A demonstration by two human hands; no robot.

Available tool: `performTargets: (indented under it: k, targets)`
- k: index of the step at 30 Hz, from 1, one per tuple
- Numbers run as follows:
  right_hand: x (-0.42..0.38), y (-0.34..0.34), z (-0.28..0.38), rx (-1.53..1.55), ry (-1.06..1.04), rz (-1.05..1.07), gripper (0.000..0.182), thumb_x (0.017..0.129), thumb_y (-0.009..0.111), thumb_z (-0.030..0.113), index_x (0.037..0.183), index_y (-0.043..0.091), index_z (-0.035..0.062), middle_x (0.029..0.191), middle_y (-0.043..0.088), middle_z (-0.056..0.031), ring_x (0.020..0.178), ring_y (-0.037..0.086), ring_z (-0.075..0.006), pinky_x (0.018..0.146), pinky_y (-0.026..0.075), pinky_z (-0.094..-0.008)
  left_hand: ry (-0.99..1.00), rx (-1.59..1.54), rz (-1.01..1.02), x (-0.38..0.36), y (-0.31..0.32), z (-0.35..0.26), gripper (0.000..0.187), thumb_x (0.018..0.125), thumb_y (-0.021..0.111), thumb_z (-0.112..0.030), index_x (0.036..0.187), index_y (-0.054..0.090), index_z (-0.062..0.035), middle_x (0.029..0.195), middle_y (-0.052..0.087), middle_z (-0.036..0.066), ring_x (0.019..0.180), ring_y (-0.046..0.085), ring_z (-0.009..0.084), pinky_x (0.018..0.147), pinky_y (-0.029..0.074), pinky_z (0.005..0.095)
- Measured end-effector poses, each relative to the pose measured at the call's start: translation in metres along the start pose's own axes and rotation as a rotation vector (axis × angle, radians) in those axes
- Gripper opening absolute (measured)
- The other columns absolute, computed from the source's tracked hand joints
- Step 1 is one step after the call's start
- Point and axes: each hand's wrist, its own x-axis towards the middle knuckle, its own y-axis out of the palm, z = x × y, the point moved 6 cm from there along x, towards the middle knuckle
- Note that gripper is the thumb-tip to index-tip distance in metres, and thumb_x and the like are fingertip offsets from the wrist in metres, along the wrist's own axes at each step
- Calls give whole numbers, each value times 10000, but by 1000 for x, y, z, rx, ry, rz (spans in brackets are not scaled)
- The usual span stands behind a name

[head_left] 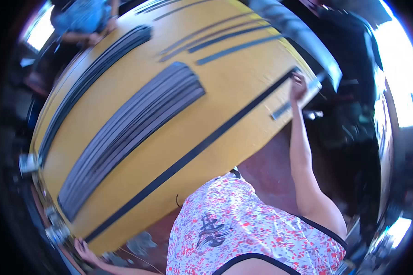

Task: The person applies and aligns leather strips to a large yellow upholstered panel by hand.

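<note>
A long dark strip (183, 164) lies stretched diagonally across the yellow table (229, 96). At its upper right end my right hand (298, 86) has its fingers closed on the strip. My left hand (83, 250) is at the lower left end, by the table's edge; its fingers are small and blurred, and their grip cannot be made out. Beyond the strip sits a thick stack of grey strips (133, 123), roughly parallel to it.
Another bundle of dark strips (87, 78) lies along the far left side. Several loose strips (234, 39) are at the far end. A person in blue (80, 18) stands at the upper left; another person in dark clothes (348, 59) is at the right.
</note>
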Motion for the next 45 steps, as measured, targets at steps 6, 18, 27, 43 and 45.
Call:
performTargets:
  k: [6, 18, 27, 43, 45]
  targets:
    - [-12, -7, 10, -84, 196, -41, 77, 844, 746, 115, 921, 737, 107, 860, 737, -50, 668, 659, -120, 599, 499, -281, -69, 53, 2, 31, 9, 43, 443, 917, 546, 96, 1347, 518, -7, 1246, 623, 113, 1074, 602, 175, 777, 475, 258]
    - [-68, 9, -14, -421, 14, 338, 95, 786, 660, 73, 874, 649, 106, 1147, 639, -46, 1028, 603, -290, 899, 494, -394, -149, 56, -181, 9, 9, 55, 406, 880, 593, 59, 1273, 564, -41, 1131, 664, 69, 693, 541, 99, 532, 391, 223]
    - [-54, 13, -9, -455, -138, 473, 98, 805, 616, 71, 889, 622, 121, 1125, 688, -28, 1009, 620, -277, 923, 474, -402, -217, 43, -181, 20, 12, 70, 346, 920, 586, -3, 1261, 575, -61, 1107, 666, 59, 624, 503, 70, 508, 386, 213]
    - [28, 39, -38, -676, -283, 1233, 224, 790, 613, -28, 930, 726, 105, 970, 682, -92, 974, 654, -283, 840, 530, -396, -894, -552, -36, -30, 44, 136, 415, 942, 627, -19, 1318, 461, 39, 1095, 661, 219, 870, 685, 194, 729, 611, 193]
    - [19, 45, -35, -694, -260, 1280, 211, 784, 619, -22, 907, 736, 102, 968, 689, -94, 977, 655, -287, 842, 531, -398, -948, -605, -174, -42, 52, 139, 394, 927, 643, -8, 1274, 485, 91, 1106, 656, 224, 966, 686, 241, 826, 614, 230]
